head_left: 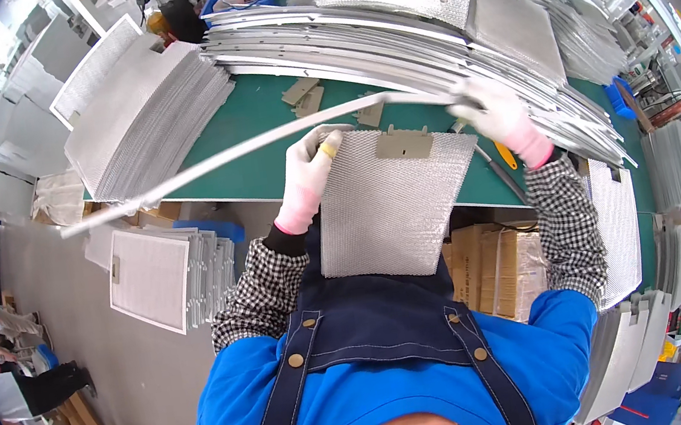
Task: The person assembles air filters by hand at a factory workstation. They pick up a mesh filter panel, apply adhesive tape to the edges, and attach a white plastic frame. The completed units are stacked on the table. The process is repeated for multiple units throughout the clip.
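A silver mesh filter panel [391, 206] stands tilted against my apron, with a beige plastic clip plate [404, 144] on its upper edge. My left hand [307, 174], in a white glove, is closed on the panel's upper left corner, a yellow patch showing at one fingertip. Gloved too, my right hand [501, 116] is closed around the right end of a long, thin metal frame strip [237, 149], just past the panel's upper right corner. The strip passes above the panel and reaches far left, bending near its right part. Slight blur hides my right fingertips.
Across the back of the green table [247, 126] lie stacked metal frame strips [352, 39]. Mesh panels [147, 117] pile up at left. Beige clip plates [304, 97], a black-handled tool [501, 176] and a yellow-orange handled tool [506, 155] lie nearby. Cardboard boxes [494, 270] sit below.
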Tool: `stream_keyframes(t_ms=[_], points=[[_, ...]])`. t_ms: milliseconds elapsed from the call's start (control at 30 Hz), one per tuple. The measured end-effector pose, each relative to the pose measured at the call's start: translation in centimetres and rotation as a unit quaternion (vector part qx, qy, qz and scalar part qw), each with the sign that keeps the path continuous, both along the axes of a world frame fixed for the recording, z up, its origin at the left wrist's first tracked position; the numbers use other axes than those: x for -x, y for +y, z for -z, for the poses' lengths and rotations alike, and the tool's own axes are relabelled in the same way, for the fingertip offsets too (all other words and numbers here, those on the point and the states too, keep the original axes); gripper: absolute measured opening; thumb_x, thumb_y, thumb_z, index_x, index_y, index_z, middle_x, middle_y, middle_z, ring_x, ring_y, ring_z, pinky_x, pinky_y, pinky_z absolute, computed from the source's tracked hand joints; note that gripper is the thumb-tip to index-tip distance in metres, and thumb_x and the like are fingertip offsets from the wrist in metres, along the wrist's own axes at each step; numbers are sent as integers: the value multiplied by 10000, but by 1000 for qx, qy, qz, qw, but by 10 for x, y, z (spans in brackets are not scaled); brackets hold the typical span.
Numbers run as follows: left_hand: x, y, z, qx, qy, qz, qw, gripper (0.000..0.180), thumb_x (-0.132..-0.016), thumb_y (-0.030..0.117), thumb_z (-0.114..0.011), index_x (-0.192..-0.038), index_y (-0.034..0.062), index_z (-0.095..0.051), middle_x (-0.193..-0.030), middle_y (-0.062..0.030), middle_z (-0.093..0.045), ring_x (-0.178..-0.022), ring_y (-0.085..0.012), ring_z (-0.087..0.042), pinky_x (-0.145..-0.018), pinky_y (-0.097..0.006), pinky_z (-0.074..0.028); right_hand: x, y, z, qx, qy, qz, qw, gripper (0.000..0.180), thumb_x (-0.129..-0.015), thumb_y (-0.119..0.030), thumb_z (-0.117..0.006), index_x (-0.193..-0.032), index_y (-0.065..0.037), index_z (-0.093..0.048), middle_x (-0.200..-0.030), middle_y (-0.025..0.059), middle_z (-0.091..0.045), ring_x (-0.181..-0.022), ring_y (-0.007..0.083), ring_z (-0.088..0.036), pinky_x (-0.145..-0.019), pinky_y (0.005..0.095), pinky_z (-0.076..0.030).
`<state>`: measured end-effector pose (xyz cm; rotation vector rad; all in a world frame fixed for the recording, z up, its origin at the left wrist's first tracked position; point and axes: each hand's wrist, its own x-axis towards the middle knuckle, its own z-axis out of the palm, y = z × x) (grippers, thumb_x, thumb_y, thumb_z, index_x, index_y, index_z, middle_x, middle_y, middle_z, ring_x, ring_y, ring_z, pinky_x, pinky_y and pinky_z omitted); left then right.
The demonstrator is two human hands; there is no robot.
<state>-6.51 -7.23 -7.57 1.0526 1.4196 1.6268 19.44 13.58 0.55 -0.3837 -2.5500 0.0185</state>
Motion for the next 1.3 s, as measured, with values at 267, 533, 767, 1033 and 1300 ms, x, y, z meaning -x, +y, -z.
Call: stream_keyframes(t_ms=[267, 533, 767, 1033, 1300], points=[[-17, -17, 2, -5, -45, -110, 993, 290, -966, 208, -713, -1122, -36, -721, -861, 24, -682, -768, -28, -523, -693, -218, -443, 115, -62, 0, 148, -112, -165, 969, 262, -916, -324, -667, -1033, -90, -666, -907, 94, -615, -867, 289, -647, -761, 395, -530], [-18, -28, 4, -19, -106, -99, 989, 300, -930, 206, -761, -1102, -37, -730, -914, 17, -697, -792, -35, -545, -713, -218, -443, 90, -48, -16, 223, -202, -155, 941, 280, -938, -282, -653, -1105, -57, -640, -917, 112, -597, -864, 261, -632, -776, 377, -508], [-27, -26, 0, -92, -153, -80, 981, 255, -872, 111, -797, -1081, -12, -721, -958, -19, -719, -850, -76, -625, -796, -239, -492, 58, -43, -41, 383, -300, -113, 866, 393, -939, -300, -679, -1180, 4, -617, -1027, 137, -680, -940, 232, -637, -858, 349, -504], [-29, -27, -21, -23, -114, -28, 993, 339, -847, 123, -816, -1140, 12, -686, -993, -6, -691, -911, -94, -613, -844, -245, -472, 66, -63, -17, 331, -239, -151, 901, 267, -944, -246, -657, -1114, -43, -621, -903, 147, -637, -813, 283, -627, -755, 370, -510], [3, -36, 4, -76, -214, 15, 974, 524, -810, 166, -839, -1261, 48, -598, -1089, -5, -585, -1040, -117, -539, -953, -267, -419, -4, -31, -39, 386, -283, 4, 878, 313, -898, -263, -693, -1095, -25, -639, -882, 123, -660, -831, 220, -638, -771, 355, -505]])
